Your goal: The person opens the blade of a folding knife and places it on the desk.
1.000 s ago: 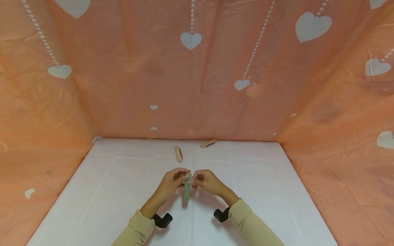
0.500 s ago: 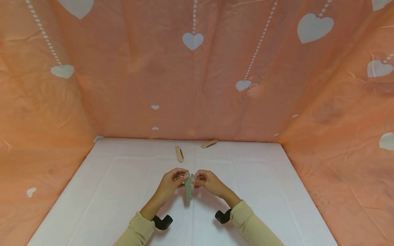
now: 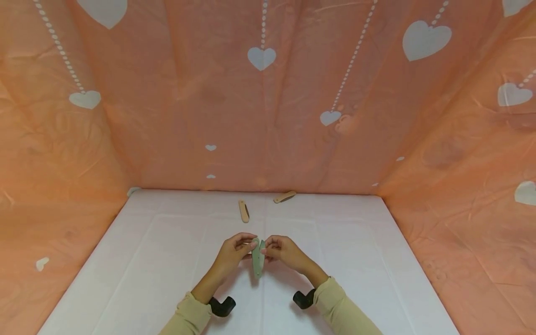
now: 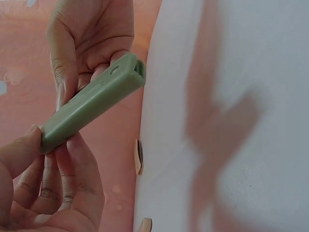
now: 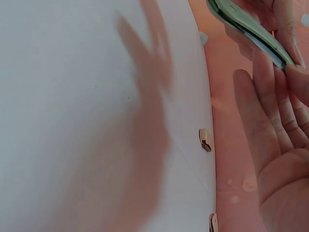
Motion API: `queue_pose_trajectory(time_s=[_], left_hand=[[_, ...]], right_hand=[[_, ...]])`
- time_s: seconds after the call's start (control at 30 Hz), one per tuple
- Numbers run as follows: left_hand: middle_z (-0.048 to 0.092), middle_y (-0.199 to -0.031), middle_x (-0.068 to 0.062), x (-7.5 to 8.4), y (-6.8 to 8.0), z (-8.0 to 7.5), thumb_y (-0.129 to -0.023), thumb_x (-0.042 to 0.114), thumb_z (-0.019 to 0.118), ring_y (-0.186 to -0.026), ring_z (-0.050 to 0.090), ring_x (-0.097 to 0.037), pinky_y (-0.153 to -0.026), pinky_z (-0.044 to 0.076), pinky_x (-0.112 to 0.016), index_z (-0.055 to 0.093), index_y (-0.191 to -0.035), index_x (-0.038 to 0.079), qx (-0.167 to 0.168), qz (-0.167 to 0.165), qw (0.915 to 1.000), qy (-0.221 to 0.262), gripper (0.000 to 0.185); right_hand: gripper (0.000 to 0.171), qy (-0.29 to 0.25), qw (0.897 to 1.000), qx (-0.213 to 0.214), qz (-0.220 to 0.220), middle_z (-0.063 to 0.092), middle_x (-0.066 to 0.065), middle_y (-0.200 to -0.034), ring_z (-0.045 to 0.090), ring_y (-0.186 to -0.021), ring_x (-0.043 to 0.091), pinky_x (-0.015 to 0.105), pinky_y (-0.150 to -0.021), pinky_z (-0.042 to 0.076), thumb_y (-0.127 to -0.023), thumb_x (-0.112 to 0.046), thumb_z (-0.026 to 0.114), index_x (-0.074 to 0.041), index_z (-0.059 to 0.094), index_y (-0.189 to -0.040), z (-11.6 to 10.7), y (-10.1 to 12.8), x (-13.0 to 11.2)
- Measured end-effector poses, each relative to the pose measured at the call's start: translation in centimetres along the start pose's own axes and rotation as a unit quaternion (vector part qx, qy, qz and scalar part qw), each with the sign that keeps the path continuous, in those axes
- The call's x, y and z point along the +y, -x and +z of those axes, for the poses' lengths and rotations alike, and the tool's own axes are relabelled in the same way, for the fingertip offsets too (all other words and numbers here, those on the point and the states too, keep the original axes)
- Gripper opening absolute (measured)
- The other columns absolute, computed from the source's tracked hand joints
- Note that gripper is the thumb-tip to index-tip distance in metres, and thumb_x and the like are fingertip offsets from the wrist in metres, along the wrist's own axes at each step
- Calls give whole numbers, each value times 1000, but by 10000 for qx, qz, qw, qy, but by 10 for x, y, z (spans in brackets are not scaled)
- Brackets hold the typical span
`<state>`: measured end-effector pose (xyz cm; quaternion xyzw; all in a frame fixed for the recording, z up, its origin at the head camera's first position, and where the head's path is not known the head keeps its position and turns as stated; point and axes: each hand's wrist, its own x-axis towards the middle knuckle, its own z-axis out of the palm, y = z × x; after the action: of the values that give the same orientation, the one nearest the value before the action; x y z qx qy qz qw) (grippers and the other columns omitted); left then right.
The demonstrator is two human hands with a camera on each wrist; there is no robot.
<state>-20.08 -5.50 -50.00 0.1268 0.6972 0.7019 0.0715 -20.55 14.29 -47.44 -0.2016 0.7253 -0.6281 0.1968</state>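
A green folding knife [image 3: 256, 263] is held between both hands above the white table, its far end toward the fingers. My left hand [image 3: 234, 249] pinches the end of its handle between thumb and fingers. The right hand [image 3: 285, 253] pinches the blade [image 3: 262, 251], which stands out from the handle at a narrow angle. In the left wrist view the handle [image 4: 91, 104] shows a slot at its free end and hides most of the blade. The right wrist view shows a thin pale strip along the knife's edge [image 5: 263, 44], with right fingertips at its end.
Two tan folded knives lie toward the back of the white table [image 3: 167, 260]: one near the middle [image 3: 244, 211], the other by the back edge [image 3: 284, 197]. Peach cloth walls [image 3: 188, 116] with white hearts enclose the table. Black wrist mounts [image 3: 223, 307] hang under the sleeves.
The blade has swung out of the green handle toward the right, pulled by the right fingers, so the gap between them is wider. The tan knives lie as before.
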Motion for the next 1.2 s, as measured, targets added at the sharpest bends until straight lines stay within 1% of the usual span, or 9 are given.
queue_pose_trajectory(time_s=[0.2, 0.3, 0.43, 0.57, 0.7, 0.8, 0.9, 1.07, 1.2], left_hand=[[61, -103, -14, -1, 0, 3, -87, 19, 67, -89, 63, -21, -74, 55, -36, 58, -114, -4, 113, -180, 9995, 219, 36], [61, -104, -16, -2, 0, 4, -86, 16, 67, -90, 62, -22, -75, 55, -37, 59, -114, -3, 189, -276, 9990, 310, 34], [61, -104, -16, 0, 0, 5, -87, 10, 65, -90, 62, -23, -75, 55, -38, 59, -113, -4, 211, -359, 9982, 437, 30], [62, -104, -18, 13, 5, 6, -89, 6, 61, -91, 62, -25, -77, 54, -39, 57, -113, -7, 122, -269, 9987, 414, 27], [62, -103, -19, 25, 8, 7, -90, 4, 59, -94, 61, -30, -80, 52, -45, 57, -113, -9, 118, -221, 9992, 326, 26], [62, -104, -19, 14, 5, 6, -90, 6, 61, -96, 60, -33, -81, 52, -47, 58, -113, -6, 225, -242, 9988, 353, 27], [62, -104, -17, 1, 1, 4, -88, 10, 64, -95, 61, -32, -78, 53, -43, 59, -113, -4, 349, -218, 9984, 377, 29], [62, -103, -16, -5, 0, 3, -87, 10, 65, -90, 63, -24, -75, 55, -36, 60, -111, -4, 541, -70, 9977, 401, 29], [61, -102, -17, -6, 1, 4, -87, 9, 65, -87, 63, -18, -74, 55, -36, 59, -111, -5, 678, -2, 9967, 442, 29]], right_hand=[[13, -53, 10000, -10, 17, 62, 16, -80, 65, -74, 29, 49, -74, 53, -91, -4, 58, 8, 56, -95, -2, 3, 1], [15, -54, 10000, -8, 46, 61, 18, -81, 65, -73, 25, 47, -74, 54, -91, -3, 57, 10, 55, -97, -2, 4, 2], [18, -111, 9999, 30, 54, 62, 16, -81, 65, -73, 26, 50, -75, 53, -91, -1, 56, 14, 53, -100, -2, 5, 2], [17, -246, 9996, 109, 42, 62, 15, -80, 65, -73, 27, 56, -77, 50, -91, -1, 56, 14, 53, -99, -1, 6, 2], [15, -390, 9990, 207, 10, 63, 19, -81, 65, -74, 33, 60, -76, 48, -91, 0, 55, 13, 53, -98, 0, 8, 3], [15, -452, 9986, 259, -11, 63, 22, -82, 63, -76, 42, 62, -75, 46, -92, 0, 55, 13, 52, -99, 0, 8, 5], [15, -512, 9983, 287, -13, 64, 24, -81, 61, -77, 47, 64, -74, 45, -92, -1, 55, 12, 52, -99, -1, 8, 8], [15, -583, 9976, 372, -46, 63, 27, -82, 65, -74, 38, 64, -75, 45, -92, -2, 55, 11, 51, -99, -1, 8, 12], [16, -591, 9971, 469, -20, 61, 33, -84, 65, -74, 34, 64, -75, 45, -93, -3, 55, 12, 51, -99, -2, 8, 14]])
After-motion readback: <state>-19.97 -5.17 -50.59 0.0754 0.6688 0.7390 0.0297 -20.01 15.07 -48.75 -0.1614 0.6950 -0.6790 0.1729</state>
